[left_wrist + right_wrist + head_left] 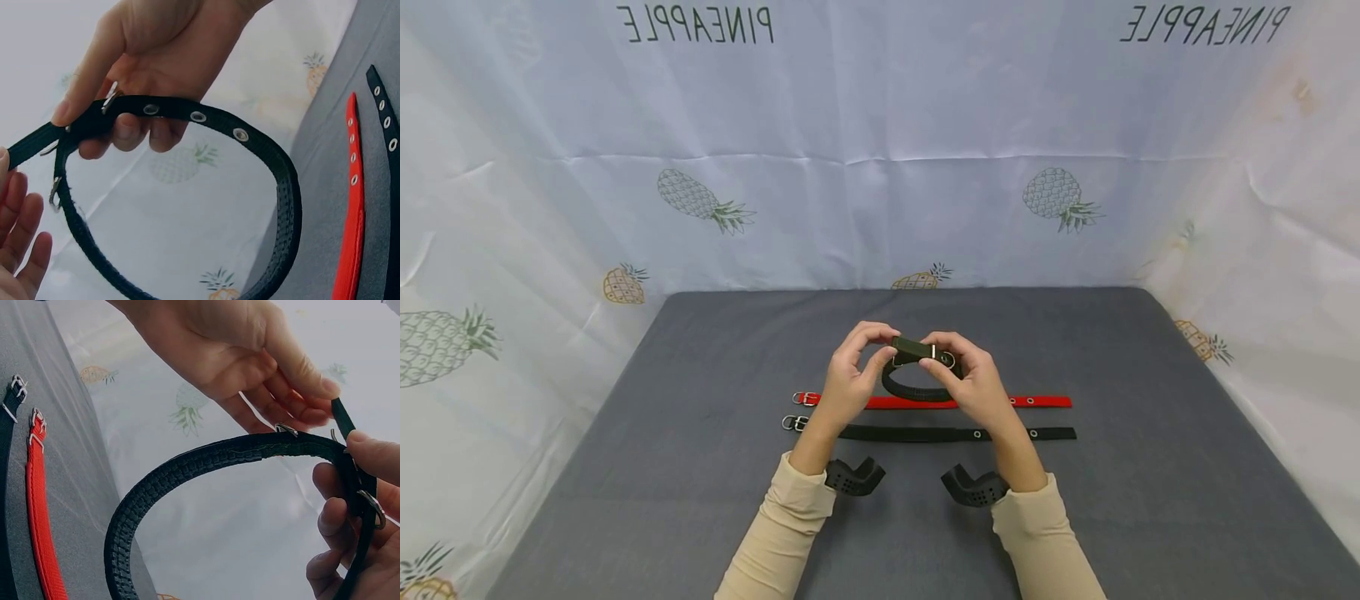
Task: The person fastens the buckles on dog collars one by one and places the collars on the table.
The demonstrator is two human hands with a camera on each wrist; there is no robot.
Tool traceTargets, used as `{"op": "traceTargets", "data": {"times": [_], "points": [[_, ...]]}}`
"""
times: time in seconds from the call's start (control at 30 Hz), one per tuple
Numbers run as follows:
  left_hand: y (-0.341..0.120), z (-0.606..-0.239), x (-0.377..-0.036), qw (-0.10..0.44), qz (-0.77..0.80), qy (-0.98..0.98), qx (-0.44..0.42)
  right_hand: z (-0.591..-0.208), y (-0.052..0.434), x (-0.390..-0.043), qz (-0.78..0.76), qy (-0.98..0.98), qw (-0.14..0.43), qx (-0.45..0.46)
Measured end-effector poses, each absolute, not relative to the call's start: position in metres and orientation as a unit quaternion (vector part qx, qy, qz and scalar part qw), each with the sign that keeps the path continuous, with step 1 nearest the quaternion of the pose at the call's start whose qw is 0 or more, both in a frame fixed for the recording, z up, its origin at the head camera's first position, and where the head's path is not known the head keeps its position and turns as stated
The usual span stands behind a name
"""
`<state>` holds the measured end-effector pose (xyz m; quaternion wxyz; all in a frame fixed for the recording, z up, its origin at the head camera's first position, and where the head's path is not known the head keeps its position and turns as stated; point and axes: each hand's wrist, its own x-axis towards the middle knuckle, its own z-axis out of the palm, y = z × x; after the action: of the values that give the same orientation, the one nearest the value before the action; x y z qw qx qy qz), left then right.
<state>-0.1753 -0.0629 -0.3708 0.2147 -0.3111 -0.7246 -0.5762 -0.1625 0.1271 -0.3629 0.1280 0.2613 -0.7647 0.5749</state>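
Note:
Above the table a dark green collar (917, 392) is bent into a loop, with metal eyelets along its strap. My left hand (850, 379) pinches the collar's strap end (340, 415) between thumb and fingertips. My right hand (973, 383) grips the collar at its metal buckle (112, 100), thumb on one side and fingers curled under the other. A metal D-ring (372, 508) sits near the right fingers. In the left wrist view, the strap end passes out beyond the buckle towards the left fingertips, and the loop hangs round below both hands.
Beneath the hands, a red collar (910, 403) and a black collar (917, 434) lie straight across the grey tabletop (700, 500), buckles at left. Black wrist-worn mounts (856, 477) sit under both wrists. A pineapple-print curtain (880, 100) hangs behind and at both sides.

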Motion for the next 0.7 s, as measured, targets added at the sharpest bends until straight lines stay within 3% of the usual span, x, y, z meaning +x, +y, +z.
{"op": "traceTargets", "data": {"times": [0.7], "points": [[-0.0683, -0.366, -0.1762, 0.215, -0.647, -0.671, -0.29, -0.3616, 0.1297, -0.1623, 0.585, -0.766, 0.112, 0.242]]}}
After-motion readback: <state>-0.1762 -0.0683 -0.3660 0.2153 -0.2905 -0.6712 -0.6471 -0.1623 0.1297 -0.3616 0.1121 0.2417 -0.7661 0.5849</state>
